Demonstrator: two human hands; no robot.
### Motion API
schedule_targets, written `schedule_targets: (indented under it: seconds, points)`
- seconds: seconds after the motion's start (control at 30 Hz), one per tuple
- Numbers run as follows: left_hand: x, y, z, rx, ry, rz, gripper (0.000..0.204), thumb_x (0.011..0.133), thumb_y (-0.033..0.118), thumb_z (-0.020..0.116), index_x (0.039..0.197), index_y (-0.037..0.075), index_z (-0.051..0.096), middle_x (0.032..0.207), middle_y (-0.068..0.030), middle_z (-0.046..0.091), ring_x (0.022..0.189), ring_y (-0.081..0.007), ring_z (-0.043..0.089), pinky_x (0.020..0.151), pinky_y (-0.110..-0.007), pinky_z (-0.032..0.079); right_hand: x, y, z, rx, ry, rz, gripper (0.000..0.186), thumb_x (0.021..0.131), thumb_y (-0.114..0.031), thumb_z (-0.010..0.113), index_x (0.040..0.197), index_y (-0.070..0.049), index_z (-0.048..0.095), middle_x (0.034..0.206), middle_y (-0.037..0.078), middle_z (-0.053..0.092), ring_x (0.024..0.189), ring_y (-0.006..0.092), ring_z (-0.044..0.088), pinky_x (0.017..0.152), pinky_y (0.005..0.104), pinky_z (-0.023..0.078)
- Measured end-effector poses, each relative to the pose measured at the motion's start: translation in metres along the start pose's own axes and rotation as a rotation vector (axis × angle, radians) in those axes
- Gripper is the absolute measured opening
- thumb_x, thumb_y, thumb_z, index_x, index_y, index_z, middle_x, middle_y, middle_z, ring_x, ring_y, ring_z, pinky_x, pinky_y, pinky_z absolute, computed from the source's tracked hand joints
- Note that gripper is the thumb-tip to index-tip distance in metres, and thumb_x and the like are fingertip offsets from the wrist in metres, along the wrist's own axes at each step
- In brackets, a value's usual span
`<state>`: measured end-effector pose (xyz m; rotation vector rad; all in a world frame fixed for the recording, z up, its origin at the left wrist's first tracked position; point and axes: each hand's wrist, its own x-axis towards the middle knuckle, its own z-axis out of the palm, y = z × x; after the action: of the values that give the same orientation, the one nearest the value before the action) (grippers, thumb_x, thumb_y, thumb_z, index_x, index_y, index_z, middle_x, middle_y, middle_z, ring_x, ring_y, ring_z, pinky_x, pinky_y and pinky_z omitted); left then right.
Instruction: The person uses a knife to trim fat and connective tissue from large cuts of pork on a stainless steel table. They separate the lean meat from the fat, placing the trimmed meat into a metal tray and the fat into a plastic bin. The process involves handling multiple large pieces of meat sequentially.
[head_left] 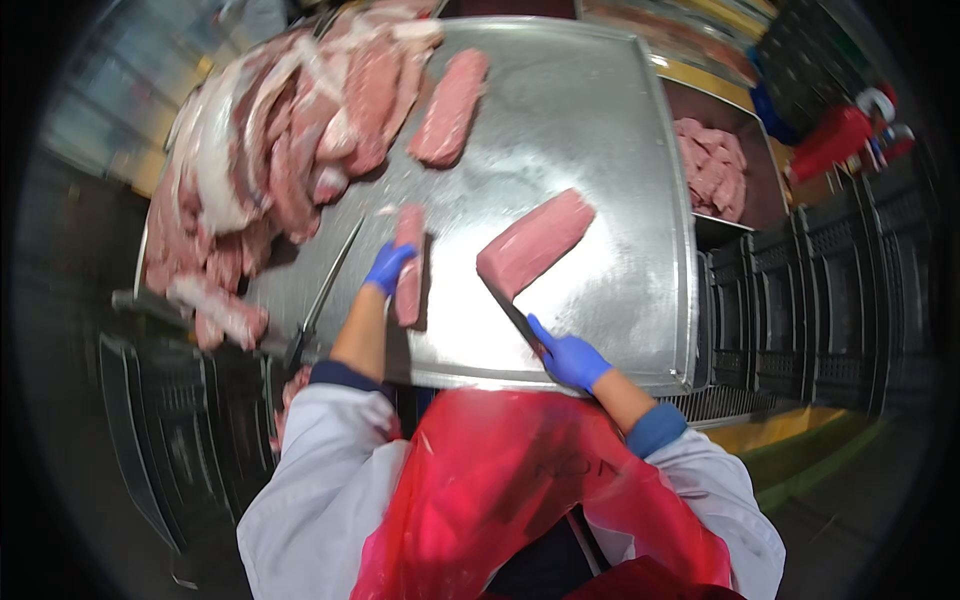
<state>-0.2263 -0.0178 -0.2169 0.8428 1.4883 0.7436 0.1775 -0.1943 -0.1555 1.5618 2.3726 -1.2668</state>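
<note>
My left hand (388,268), in a blue glove, is closed around a long narrow strip of pink meat (409,285) held above the steel table. In my right hand (572,360), also gloved in blue, is the handle of a knife (513,312). Its dark blade points away to the left, the tip against or just under the near end of a thick boneless loin piece (540,242). Left of my left hand lies a long thin tool, seemingly a sharpening steel (332,283), with a dark handle at the table's near edge.
A large heap of meat cuts (270,140) covers the table's left side. Another loin piece (449,108) lies farther back. The steel table (560,110) has raised edges. To its right stand a metal bin (768,190) of meat pieces (712,170) and stacked black crates (830,290).
</note>
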Motion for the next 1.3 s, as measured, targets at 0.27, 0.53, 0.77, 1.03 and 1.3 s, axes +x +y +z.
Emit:
schedule_targets:
  seconds: [0.27,0.53,0.77,1.03,1.3]
  points:
    - [-0.009,0.215,0.194,-0.355,-0.232,0.256,0.049,0.089,0.035,0.074,0.126,0.005,0.063,0.105,-0.0082,0.070,0.101,-0.0146,0.065,0.089,-0.032,0.054,-0.132,0.087,-0.032,0.695,0.290,0.186,0.086,0.092,-0.011,0.057,0.163,-0.029,0.012,0.076,0.017,0.070,0.062,0.0231,0.067,0.065,0.0385,0.056]
    - [0.058,0.123,0.303,1.010,-0.075,0.568,0.129,0.073,0.065,0.074,0.158,-0.005,0.008,0.159,-0.0323,0.025,0.147,-0.0479,0.029,0.118,-0.058,0.025,-0.106,0.126,-0.033,0.865,0.639,0.261,0.091,0.091,-0.001,0.057,0.163,-0.029,0.009,0.071,0.004,0.063,0.056,0.0110,0.057,0.053,0.0296,0.050]
    - [0.018,0.111,0.291,1.287,-0.133,0.180,0.106,0.065,0.036,0.079,0.146,-0.011,0.031,0.132,-0.0294,0.055,0.126,-0.0416,0.055,0.101,-0.050,0.048,-0.102,0.163,0.022,1.022,0.711,0.293,0.089,0.089,0.005,0.053,0.164,-0.019,0.012,0.084,0.001,0.058,0.060,0.0089,0.050,0.055,0.0254,0.046]
    - [0.092,0.214,0.380,-0.250,-0.596,0.332,0.101,0.082,0.038,0.081,0.156,0.000,0.024,0.141,-0.0192,0.052,0.125,-0.0261,0.054,0.106,-0.038,0.046,-0.068,0.175,-0.017,1.085,0.650,0.217,0.085,0.091,0.000,0.056,0.163,-0.012,0.013,0.123,0.008,0.059,0.077,0.0104,0.053,0.064,0.0247,0.048]
    - [0.304,0.237,0.153,1.107,0.299,0.319,0.105,0.064,0.050,0.089,0.147,0.007,0.041,0.142,-0.0166,0.055,0.135,-0.0376,0.049,0.113,-0.040,0.040,-0.068,0.160,-0.037,0.708,0.618,0.409,0.079,0.093,0.004,0.053,0.162,-0.015,0.021,0.081,-0.001,0.059,0.066,0.0093,0.052,0.058,0.0258,0.047]
